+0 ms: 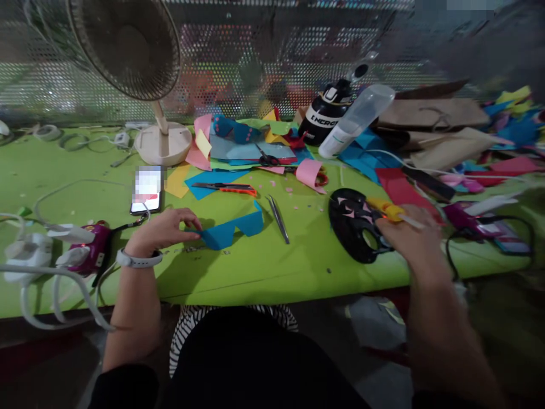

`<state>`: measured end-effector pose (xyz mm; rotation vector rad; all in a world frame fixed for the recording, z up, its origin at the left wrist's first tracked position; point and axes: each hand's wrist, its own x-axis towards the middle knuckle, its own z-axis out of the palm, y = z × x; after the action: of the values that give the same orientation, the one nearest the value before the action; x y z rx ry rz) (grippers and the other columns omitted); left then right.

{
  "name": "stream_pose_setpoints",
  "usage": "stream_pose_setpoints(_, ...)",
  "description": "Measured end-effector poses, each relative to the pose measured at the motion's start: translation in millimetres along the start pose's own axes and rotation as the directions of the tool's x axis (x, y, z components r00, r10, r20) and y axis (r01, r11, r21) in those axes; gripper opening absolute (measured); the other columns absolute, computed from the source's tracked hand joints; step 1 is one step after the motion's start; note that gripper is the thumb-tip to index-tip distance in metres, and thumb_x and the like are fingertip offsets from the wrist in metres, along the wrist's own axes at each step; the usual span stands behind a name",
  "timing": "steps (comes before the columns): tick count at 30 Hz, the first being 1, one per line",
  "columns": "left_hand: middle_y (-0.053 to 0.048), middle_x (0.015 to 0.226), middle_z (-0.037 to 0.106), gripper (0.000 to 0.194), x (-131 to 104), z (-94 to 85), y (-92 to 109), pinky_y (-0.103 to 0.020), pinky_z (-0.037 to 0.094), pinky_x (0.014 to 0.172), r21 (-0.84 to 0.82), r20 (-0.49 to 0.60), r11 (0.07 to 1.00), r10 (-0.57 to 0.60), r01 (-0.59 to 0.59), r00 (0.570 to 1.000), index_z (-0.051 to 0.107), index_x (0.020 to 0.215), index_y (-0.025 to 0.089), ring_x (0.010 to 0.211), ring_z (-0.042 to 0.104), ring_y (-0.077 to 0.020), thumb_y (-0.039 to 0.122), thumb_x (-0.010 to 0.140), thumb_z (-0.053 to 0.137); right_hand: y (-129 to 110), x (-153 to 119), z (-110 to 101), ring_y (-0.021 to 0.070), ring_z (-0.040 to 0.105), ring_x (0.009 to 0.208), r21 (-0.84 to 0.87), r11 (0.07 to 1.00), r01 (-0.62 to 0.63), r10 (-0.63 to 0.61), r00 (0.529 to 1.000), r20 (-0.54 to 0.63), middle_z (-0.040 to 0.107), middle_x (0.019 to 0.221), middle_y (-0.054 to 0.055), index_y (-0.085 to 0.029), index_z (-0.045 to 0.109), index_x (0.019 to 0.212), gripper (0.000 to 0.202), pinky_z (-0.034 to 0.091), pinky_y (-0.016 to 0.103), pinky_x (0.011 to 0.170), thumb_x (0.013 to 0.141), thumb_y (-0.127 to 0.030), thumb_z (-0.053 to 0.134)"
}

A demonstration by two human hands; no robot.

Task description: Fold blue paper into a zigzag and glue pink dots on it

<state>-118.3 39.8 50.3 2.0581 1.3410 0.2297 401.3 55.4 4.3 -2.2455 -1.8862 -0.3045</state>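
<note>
Shiny perforated screen (242, 62) behind lime-green table (293, 275); dark floor (326, 335) below; light dim.

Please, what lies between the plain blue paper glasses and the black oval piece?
In the head view, metal tweezers lie between the plain blue glasses and the black oval piece, touching neither; a few pink scraps lie farther back.

The person's left forearm (133, 318) rises almost straight from the lower left, and at the left wrist (140, 250) the left hand (170, 227) bends inward, back upward, its thumb and fingers (190, 218) drawn together in a pinch. The right forearm (443, 329) slants up and inward from the lower right, ending in the right hand (411, 233), its digits curled in a grip, partly blurred. Both hands are well apart, either side of the black-clad torso (251, 363).
</note>
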Motion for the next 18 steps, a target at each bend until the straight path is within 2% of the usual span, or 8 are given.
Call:
stream_pose_setpoints(2,-0.004,0.091,0.068,0.028,2.3,0.7,2.8,-0.028,0.043,0.071,-0.007,0.018,0.999,-0.048,0.048,0.999,0.07,0.094,0.02,0.079,0.06,-0.0163,0.042,0.078,0.063,-7.5,-1.0,-1.1,0.0286,0.055,0.088,0.014,1.0,0.002,-0.002,1.0,-0.003,0.063,0.09,0.016,-0.015,0.058,0.091,0.019,0.041,0.037,0.079,0.079,-0.027,0.05)
stream_pose_setpoints(6,-0.002,0.086,0.07,0.029,5.7,0.9,6.9,-0.026,0.043,0.066,-0.031,0.049,0.995,-0.095,0.097,0.994,0.07,0.095,0.02,0.071,0.06,-0.0143,0.043,0.08,0.062,-15.6,-5.6,-2.1,0.027,0.056,0.081,0.064,0.981,-0.185,0.19,0.978,-0.083,0.063,0.091,0.017,-0.014,0.056,0.102,0.027,0.04,0.037,0.071,0.084,-0.032,0.047)
stream_pose_setpoints(8,-0.002,0.087,0.071,0.027,7.3,1.0,7.3,-0.026,0.044,0.068,-0.045,0.043,0.994,-0.095,0.097,0.995,0.071,0.095,0.021,0.074,0.062,-0.0146,0.042,0.08,0.061,-19.9,-11.2,2.2,0.028,0.056,0.086,0.134,0.981,-0.137,0.154,0.979,-0.13,0.062,0.095,0.018,-0.014,0.054,0.105,0.03,0.04,0.037,0.073,0.085,-0.035,0.048)
stream_pose_setpoints(11,-0.001,0.088,0.072,0.027,9.0,1.4,6.2,-0.025,0.045,0.069,-0.04,0.036,0.996,-0.079,0.081,0.996,0.071,0.095,0.023,0.076,0.063,-0.015,0.043,0.081,0.061,-31.3,-23.8,16.0,0.0298,0.054,0.095,0.244,0.969,0.043,0.004,0.982,-0.186,0.06,0.102,0.018,-0.014,0.051,0.109,0.037,0.042,0.039,0.081,0.087,-0.043,0.048)
stream_pose_setpoints(12,-0.001,0.088,0.072,0.027,9.2,1.3,5.6,-0.025,0.046,0.069,-0.033,0.037,0.996,-0.076,0.077,0.996,0.071,0.095,0.023,0.076,0.063,-0.015,0.044,0.081,0.061,-35.7,-28.1,21.1,0.0301,0.054,0.096,0.258,0.964,0.064,-0.011,0.979,-0.202,0.059,0.102,0.018,-0.014,0.05,0.11,0.039,0.042,0.041,0.083,0.088,-0.046,0.046)
stream_pose_setpoints(15,0.0,0.088,0.072,0.027,9.4,0.8,4.5,-0.026,0.046,0.07,-0.012,0.018,0.997,-0.071,0.071,0.997,0.071,0.094,0.024,0.076,0.063,-0.0152,0.046,0.082,0.06,-44.3,-36.8,32.6,0.0314,0.053,0.095,0.215,0.972,0.098,-0.051,0.976,-0.211,0.059,0.1,0.018,-0.014,0.051,0.108,0.043,0.042,0.044,0.085,0.089,-0.052,0.047)
stream_pose_setpoints(18,-0.001,0.091,0.072,0.028,9.6,1.0,5.0,-0.027,0.048,0.072,-0.01,-0.062,0.998,-0.055,0.055,0.997,0.072,0.094,0.024,0.081,0.064,-0.0166,0.047,0.082,0.06,-39.9,-35.3,36.4,0.0323,0.053,0.094,0.144,0.982,0.125,-0.096,0.976,-0.196,0.06,0.099,0.018,-0.014,0.051,0.108,0.047,0.042,0.043,0.083,0.089,-0.056,0.046)
